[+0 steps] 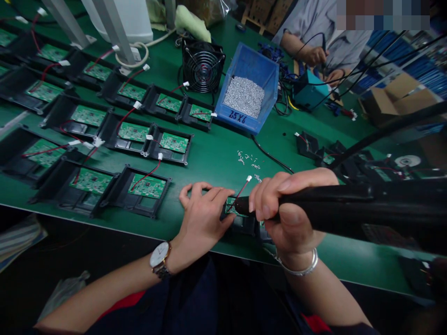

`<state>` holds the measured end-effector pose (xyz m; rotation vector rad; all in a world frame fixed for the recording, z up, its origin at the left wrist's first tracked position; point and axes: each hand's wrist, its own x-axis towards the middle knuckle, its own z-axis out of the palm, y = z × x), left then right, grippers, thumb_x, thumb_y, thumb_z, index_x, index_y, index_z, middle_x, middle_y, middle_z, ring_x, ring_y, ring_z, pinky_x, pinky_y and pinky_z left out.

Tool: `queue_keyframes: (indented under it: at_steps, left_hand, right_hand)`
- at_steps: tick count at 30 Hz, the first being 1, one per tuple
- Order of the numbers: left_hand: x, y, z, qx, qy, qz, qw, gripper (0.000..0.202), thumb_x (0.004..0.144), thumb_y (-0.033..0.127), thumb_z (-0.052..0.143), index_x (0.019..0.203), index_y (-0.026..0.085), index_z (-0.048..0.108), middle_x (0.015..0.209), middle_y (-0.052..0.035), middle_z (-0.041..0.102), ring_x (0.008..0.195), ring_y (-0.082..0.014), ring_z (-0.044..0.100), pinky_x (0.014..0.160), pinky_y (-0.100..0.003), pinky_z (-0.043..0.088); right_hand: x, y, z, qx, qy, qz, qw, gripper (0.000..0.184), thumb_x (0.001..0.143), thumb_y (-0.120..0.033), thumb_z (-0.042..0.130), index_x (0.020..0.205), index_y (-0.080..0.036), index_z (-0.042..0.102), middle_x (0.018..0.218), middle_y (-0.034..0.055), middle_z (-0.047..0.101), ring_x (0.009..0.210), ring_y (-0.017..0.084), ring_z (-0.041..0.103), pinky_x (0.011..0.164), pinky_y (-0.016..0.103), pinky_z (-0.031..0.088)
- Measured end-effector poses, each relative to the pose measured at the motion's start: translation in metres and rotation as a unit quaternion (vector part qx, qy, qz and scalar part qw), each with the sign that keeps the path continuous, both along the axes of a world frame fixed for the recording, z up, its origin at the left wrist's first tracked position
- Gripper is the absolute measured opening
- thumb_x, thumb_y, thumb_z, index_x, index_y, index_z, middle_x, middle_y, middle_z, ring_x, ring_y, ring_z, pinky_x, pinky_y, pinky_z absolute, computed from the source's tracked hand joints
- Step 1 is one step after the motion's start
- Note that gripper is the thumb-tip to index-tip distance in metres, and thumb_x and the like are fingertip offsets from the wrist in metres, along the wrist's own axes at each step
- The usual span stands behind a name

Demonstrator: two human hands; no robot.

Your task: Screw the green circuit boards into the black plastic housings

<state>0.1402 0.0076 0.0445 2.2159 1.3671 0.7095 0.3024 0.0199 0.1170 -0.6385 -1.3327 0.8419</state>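
My right hand [296, 214] is wrapped round a black electric screwdriver [342, 202], which lies nearly level and comes in from the right. Its tip end is over a green circuit board [229, 205] in a small black plastic housing [244, 226]. My left hand [204, 216] grips the housing's left side between thumb and fingers. From the board a red and black wire rises to a white connector [249, 178]. The screwdriver and my fingers hide part of the board, and the bit cannot be made out. Loose small screws [256, 166] lie just beyond the housing.
Rows of black housings with boards [146, 186] stand at left. A blue bin [249, 122] of screws and a black fan [203, 67] stand at the back. More housings [377, 165] lie at right, where a black cable crosses. Another person's hand [316, 56] works beyond.
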Motion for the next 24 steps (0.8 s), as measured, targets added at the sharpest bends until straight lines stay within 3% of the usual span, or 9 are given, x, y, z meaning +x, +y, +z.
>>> queue_keyframes:
  at_steps: [4, 7, 9, 13, 16, 19, 21, 24]
  left_hand:
    - [-0.001, 0.001, -0.001, 0.008, 0.006, 0.001, 1.000, 0.029, 0.097, 0.029, 0.080, 0.125, 0.031, 0.076, 0.121, -0.0049, 0.087, 0.123, -0.0406, 0.061, 0.106, -0.065, 0.032]
    - [-0.004, 0.003, 0.002, 0.001, 0.022, -0.021, 1.000, 0.034, 0.095, 0.028, 0.081, 0.129, 0.030, 0.075, 0.122, -0.0049, 0.086, 0.120, -0.0393, 0.063, 0.105, -0.063, 0.035]
    - [-0.006, 0.004, 0.005, -0.003, 0.028, -0.038, 0.999, 0.042, 0.093, 0.030, 0.086, 0.133, 0.029, 0.074, 0.126, -0.0049, 0.085, 0.119, -0.0383, 0.064, 0.105, -0.062, 0.038]
    - [-0.006, 0.005, 0.008, 0.000, 0.042, -0.042, 0.998, 0.049, 0.091, 0.030, 0.090, 0.136, 0.029, 0.072, 0.127, -0.0061, 0.084, 0.118, -0.0376, 0.066, 0.104, -0.060, 0.041]
    - [-0.009, 0.004, 0.007, 0.017, 0.058, -0.034, 0.998, 0.062, 0.091, 0.038, 0.092, 0.145, 0.023, 0.066, 0.128, -0.0118, 0.082, 0.117, -0.0386, 0.069, 0.101, -0.058, 0.047]
    - [-0.017, 0.004, 0.004, 0.028, 0.045, -0.020, 0.998, 0.082, 0.092, 0.051, 0.091, 0.155, 0.014, 0.054, 0.126, -0.0164, 0.079, 0.112, -0.0362, 0.074, 0.093, -0.050, 0.055]
    - [-0.023, 0.004, 0.003, 0.003, 0.042, -0.017, 0.999, 0.069, 0.095, 0.050, 0.086, 0.148, 0.016, 0.058, 0.113, -0.0101, 0.079, 0.099, -0.0304, 0.077, 0.082, -0.041, 0.056]
    - [-0.029, 0.003, 0.007, -0.064, 0.068, -0.023, 0.995, 0.039, 0.099, 0.036, 0.077, 0.133, 0.022, 0.066, 0.088, 0.0017, 0.076, 0.075, -0.0229, 0.074, 0.066, -0.035, 0.048]
  right_hand:
    - [0.003, 0.004, 0.000, -0.004, -0.009, 0.075, 0.997, 0.029, 0.092, -0.031, 0.082, 0.120, -0.030, 0.075, 0.066, -0.0070, 0.065, 0.047, 0.012, 0.059, 0.047, 0.030, 0.053]
    - [0.009, 0.003, 0.014, -0.030, -0.013, 0.085, 0.996, 0.028, 0.092, -0.034, 0.084, 0.118, -0.028, 0.075, 0.066, -0.0065, 0.065, 0.050, 0.013, 0.061, 0.050, 0.031, 0.055]
    - [0.016, 0.004, 0.027, -0.022, 0.006, 0.056, 0.998, 0.023, 0.092, -0.036, 0.084, 0.112, -0.026, 0.076, 0.063, -0.0068, 0.062, 0.047, 0.012, 0.058, 0.048, 0.030, 0.054]
    - [0.035, 0.013, 0.042, 0.044, 0.023, -0.073, 0.996, 0.021, 0.089, -0.037, 0.088, 0.102, -0.024, 0.078, 0.059, -0.0067, 0.058, 0.042, 0.011, 0.051, 0.044, 0.029, 0.049]
    - [0.053, 0.025, 0.032, 0.061, 0.015, -0.173, 0.983, 0.022, 0.088, -0.038, 0.089, 0.100, -0.025, 0.075, 0.059, -0.0066, 0.058, 0.045, 0.013, 0.053, 0.047, 0.031, 0.049]
    - [0.068, 0.034, 0.014, 0.050, 0.006, -0.247, 0.968, 0.022, 0.091, -0.039, 0.086, 0.101, -0.026, 0.072, 0.062, -0.0073, 0.059, 0.048, 0.013, 0.056, 0.054, 0.032, 0.053]
    - [0.074, 0.038, 0.003, 0.035, 0.004, -0.266, 0.963, 0.024, 0.091, -0.041, 0.086, 0.100, -0.026, 0.070, 0.064, -0.0081, 0.060, 0.050, 0.012, 0.058, 0.057, 0.033, 0.056]
    - [0.078, 0.041, -0.006, 0.005, -0.003, -0.265, 0.964, 0.026, 0.091, -0.041, 0.087, 0.099, -0.025, 0.069, 0.062, -0.0088, 0.061, 0.050, 0.012, 0.060, 0.057, 0.032, 0.057]
